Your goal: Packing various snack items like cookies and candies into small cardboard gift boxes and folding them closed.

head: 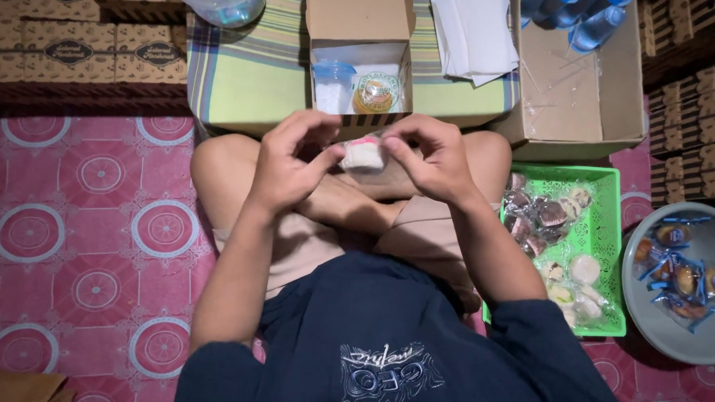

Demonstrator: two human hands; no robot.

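Fingers from both hands meet on a small wrapped snack [365, 154], white with a pink edge, held at the centre of the frame above the person's crossed legs. The left hand [291, 163] pinches its left edge between thumb and forefinger; the right hand [432, 158] closes on the right edge the same way, so each grip is clamped on the wrapper rather than on the soft piece inside. Both wrists are raised and the elbows bent inward, with the forearms rising from the lower frame towards the centre.

My worry is the thin hold: if either pinch slides on the slick film, the snack could drop onto the lap or the pink patterned floor mat [79, 231]. Squeezing harder might crush it, I think. The open cardboard box [362, 35] sits just beyond the hands at upper centre, holding a small clear cup and a round labelled cake. A green tray [602, 233] of wrapped pieces lies at the right, with a grey bowl [713, 340] at the far right.
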